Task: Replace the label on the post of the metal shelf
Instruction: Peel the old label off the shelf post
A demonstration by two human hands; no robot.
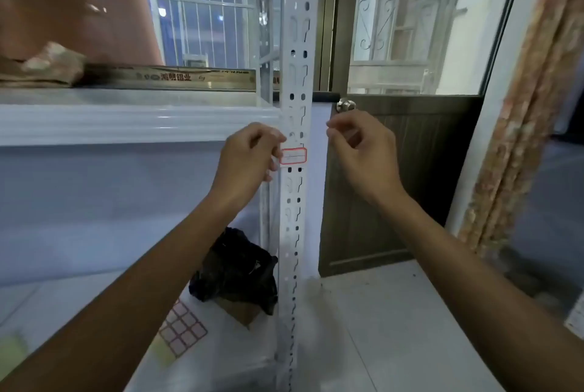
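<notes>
While one red-bordered label (293, 156) sits on the single post (295, 202), left hand (249, 154) pinches its left edge, right hand (363, 151) hovers, fingertips together on nothing visible

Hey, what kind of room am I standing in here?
Probably a storage corner of a home or small shop: a white slotted metal shelf post bearing a red-bordered label, a barred window behind it, and a brown door over tiled floor.

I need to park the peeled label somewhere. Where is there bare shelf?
Bare: the upper shelf between the brown bundle and the post. Crowded: the lower shelf corner, with the black bag and label sheet.
</notes>
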